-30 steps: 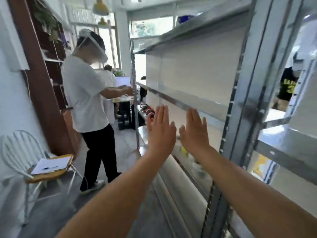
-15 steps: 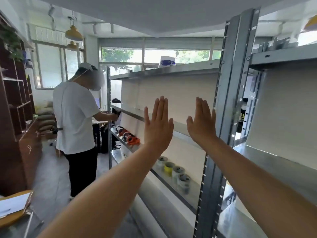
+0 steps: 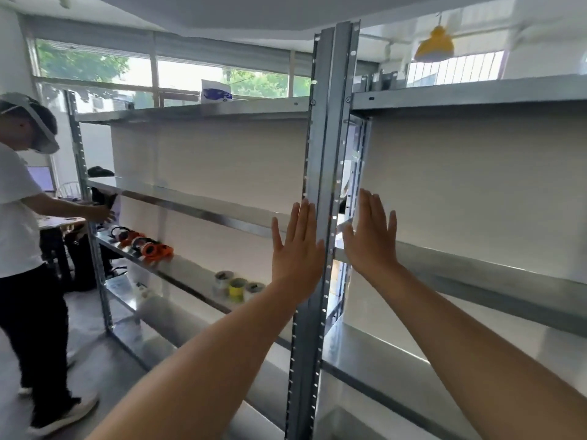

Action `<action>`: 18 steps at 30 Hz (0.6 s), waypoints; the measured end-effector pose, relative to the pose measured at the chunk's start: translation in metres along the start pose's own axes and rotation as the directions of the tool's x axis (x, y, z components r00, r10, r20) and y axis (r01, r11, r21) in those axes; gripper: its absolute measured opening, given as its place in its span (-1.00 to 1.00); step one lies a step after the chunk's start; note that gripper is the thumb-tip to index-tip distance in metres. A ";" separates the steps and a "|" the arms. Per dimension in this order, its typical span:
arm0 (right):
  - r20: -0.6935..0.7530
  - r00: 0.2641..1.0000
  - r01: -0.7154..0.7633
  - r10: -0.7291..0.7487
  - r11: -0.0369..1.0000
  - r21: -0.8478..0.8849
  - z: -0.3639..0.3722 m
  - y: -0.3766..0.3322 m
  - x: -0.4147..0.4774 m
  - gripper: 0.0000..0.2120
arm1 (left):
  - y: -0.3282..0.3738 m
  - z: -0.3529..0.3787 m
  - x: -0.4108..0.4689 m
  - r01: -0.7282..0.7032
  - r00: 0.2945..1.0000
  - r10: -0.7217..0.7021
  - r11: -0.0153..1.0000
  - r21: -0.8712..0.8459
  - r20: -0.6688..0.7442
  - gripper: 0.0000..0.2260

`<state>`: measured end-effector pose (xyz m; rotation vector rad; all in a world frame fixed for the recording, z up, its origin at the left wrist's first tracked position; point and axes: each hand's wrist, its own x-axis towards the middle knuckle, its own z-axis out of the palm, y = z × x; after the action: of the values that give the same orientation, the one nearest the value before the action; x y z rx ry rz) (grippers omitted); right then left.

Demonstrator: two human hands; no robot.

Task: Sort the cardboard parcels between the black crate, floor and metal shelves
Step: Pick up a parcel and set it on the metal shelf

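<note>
Both my arms are stretched out in front of the metal shelves (image 3: 203, 203). My left hand (image 3: 297, 246) is raised flat with fingers up and holds nothing, just left of the shelves' upright post (image 3: 320, 217). My right hand (image 3: 371, 236) is held the same way, just right of that post, in front of the right shelf unit (image 3: 476, 262). Neither hand touches a shelf as far as I can tell. No cardboard parcel and no black crate is in view.
A person in a white shirt (image 3: 19, 217) stands at the left, reaching to the shelf end. Orange and black headsets (image 3: 143, 244) and tape rolls (image 3: 236, 285) lie on a lower shelf. A white and blue box (image 3: 216, 92) sits on top. A yellow lamp (image 3: 433, 46) hangs above.
My view has swung right and upward along the shelves. The post now stands between my two hands, and the other person has slid toward the left edge. Both hands stay flat and raised.
</note>
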<state>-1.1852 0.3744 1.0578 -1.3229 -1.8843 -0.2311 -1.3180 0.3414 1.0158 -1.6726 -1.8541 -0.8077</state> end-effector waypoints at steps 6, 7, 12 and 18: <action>-0.055 0.997 -0.066 0.059 0.989 -0.131 -0.072 0.066 -0.021 -0.37 | 0.100 -0.018 0.001 -0.123 0.992 0.121 0.990 -0.073 -0.033 -0.42; -0.065 0.995 -0.081 0.072 0.986 -0.144 -0.085 0.078 -0.024 -0.37 | 0.119 -0.022 0.000 -0.143 0.989 0.140 0.986 -0.080 -0.044 -0.42; -0.088 0.987 -0.152 0.135 0.964 -0.220 -0.158 0.140 -0.049 -0.37 | 0.217 -0.039 -0.011 -0.222 0.974 0.215 0.969 -0.108 -0.070 -0.41; -0.140 0.963 -0.266 0.229 0.887 -0.378 -0.245 0.230 -0.100 -0.38 | 0.347 -0.062 -0.038 -0.285 0.958 0.276 0.943 -0.174 -0.076 -0.41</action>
<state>-0.8527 0.2669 1.0845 -1.7765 -1.6211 -0.5516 -0.9695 0.2921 1.0632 -1.9557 -1.4972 -0.9101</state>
